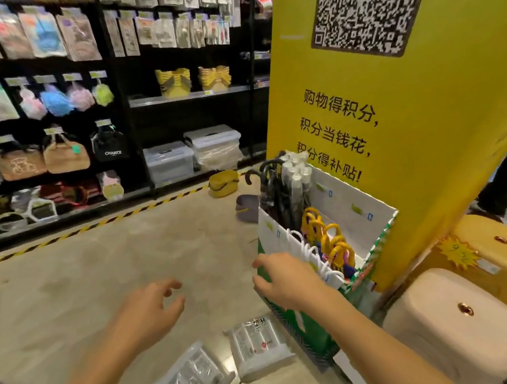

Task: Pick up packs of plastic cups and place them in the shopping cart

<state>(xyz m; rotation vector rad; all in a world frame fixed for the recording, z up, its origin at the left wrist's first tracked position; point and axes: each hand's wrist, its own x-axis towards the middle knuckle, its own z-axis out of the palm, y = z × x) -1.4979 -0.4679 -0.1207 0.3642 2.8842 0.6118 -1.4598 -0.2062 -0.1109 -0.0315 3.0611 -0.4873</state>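
right hand (281,282): hovering, fingers loosely curled, holding nothing, nearer to the umbrella box (285,241)
box: lying just right, umbrellas upright
left hand (152,310): hanging empty, fingers spread, well left

A shop; packaged goods hang on black racks (50,87); umbrellas fill a display box (356,209); price star (456,251) on stools.

Concrete floor (98,268), black shelving (126,111), yellow pillar (428,159), hazard-striped tape (64,238)
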